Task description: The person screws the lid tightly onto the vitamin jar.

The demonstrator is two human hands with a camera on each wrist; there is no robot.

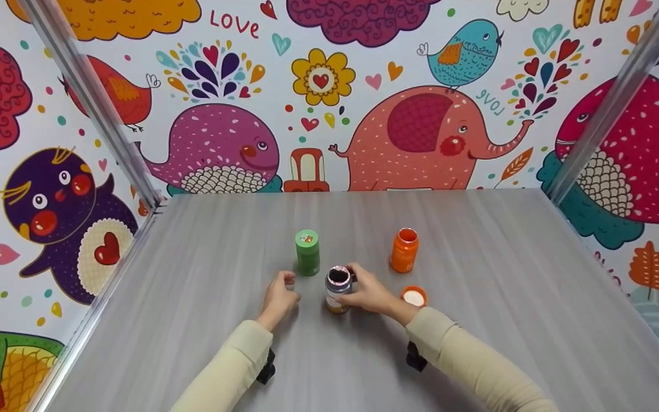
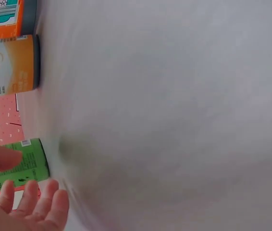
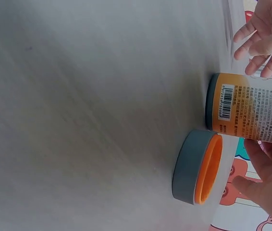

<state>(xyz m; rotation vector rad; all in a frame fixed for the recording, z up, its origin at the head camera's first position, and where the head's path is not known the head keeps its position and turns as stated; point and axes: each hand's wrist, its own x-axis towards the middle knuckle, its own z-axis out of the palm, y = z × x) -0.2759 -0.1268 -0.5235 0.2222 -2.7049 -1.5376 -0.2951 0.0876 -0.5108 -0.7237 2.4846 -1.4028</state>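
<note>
A small jar (image 1: 338,289) with a white and orange label stands upright in the middle, its round mouth uncovered and dark inside. My right hand (image 1: 368,290) grips this jar from the right, thumb on the near side. The jar's barcode faces the camera in the right wrist view. To its left my left hand (image 1: 279,298) holds nothing, its fingers loosely bent. Just beyond the left hand is a green jar (image 1: 308,253) with a closed green top. In the left wrist view the thumb and fingers overlap the green jar (image 2: 28,163).
An orange jar (image 1: 404,250) with an uncovered mouth stands behind and to the right. A lid (image 3: 198,166), grey outside and orange inside, lies upturned on the grey table beside my right wrist. Metal posts and printed cartoon panels border the table (image 1: 478,343).
</note>
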